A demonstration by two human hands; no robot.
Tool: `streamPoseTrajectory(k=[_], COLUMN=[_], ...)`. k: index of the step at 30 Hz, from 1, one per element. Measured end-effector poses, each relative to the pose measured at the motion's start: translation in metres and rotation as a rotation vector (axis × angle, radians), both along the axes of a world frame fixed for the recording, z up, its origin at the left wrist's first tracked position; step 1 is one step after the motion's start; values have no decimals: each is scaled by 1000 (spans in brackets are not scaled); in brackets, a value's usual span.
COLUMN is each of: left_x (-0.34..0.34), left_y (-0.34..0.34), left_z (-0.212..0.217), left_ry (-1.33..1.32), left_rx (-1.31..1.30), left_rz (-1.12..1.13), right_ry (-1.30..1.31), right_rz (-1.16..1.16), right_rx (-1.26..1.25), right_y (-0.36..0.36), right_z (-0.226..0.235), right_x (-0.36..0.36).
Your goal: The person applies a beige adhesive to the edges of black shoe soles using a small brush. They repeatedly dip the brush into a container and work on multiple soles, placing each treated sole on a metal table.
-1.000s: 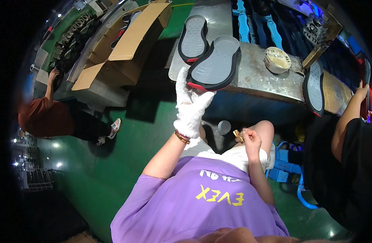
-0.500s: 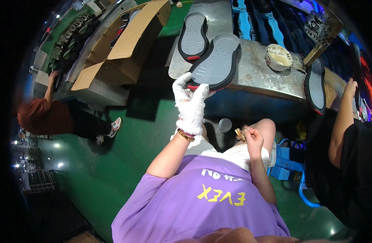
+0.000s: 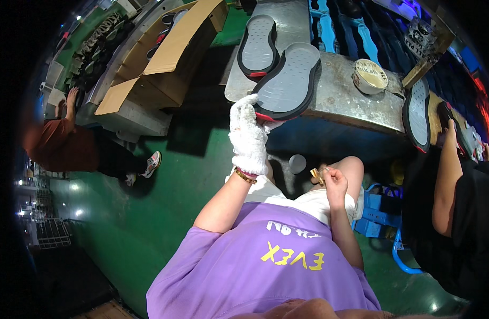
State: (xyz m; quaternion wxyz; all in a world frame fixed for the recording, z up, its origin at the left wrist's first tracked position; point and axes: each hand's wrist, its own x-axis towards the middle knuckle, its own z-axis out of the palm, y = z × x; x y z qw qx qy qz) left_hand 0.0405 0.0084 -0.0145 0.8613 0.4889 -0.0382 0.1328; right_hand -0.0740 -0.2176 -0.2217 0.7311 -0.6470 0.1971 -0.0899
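My left hand (image 3: 248, 134), in a white glove, grips the near end of a grey shoe sole with a black and red rim (image 3: 288, 81) that lies on the metal workbench (image 3: 340, 98). A second grey sole (image 3: 258, 45) lies just beyond it on the bench. My right hand (image 3: 333, 181) is low over my lap, shut on a small brush with a yellowish tip (image 3: 315, 174). My purple shirt fills the lower middle of the view.
A round tin (image 3: 370, 76) sits on the bench to the right, and another sole (image 3: 417, 114) beyond it. A person in black (image 3: 462, 212) works at the right. A cardboard box (image 3: 164, 58) stands at the left, with a person in red (image 3: 69, 141) nearby. The floor is green.
My gloved left hand has kept hold of the sole and shifted it slightly further onto the bench. The right hand has stayed over my lap. The person at the right has raised an arm.
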Motion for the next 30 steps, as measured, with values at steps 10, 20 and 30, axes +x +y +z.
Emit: streamPoseTrajectory(k=[10, 20, 30], left_x=[-1, -6, 19], left_y=[3, -1, -19], left_z=[-7, -4, -11], left_ry=[-13, 141, 562], left_rx=[-6, -109, 170], left_rz=[-24, 12, -624], right_ry=[15, 29, 51], right_rz=[10, 2, 1], right_rx=[-9, -43, -56], right_y=[1, 4, 2], right_z=[3, 13, 12], right_x=[1, 0, -4])
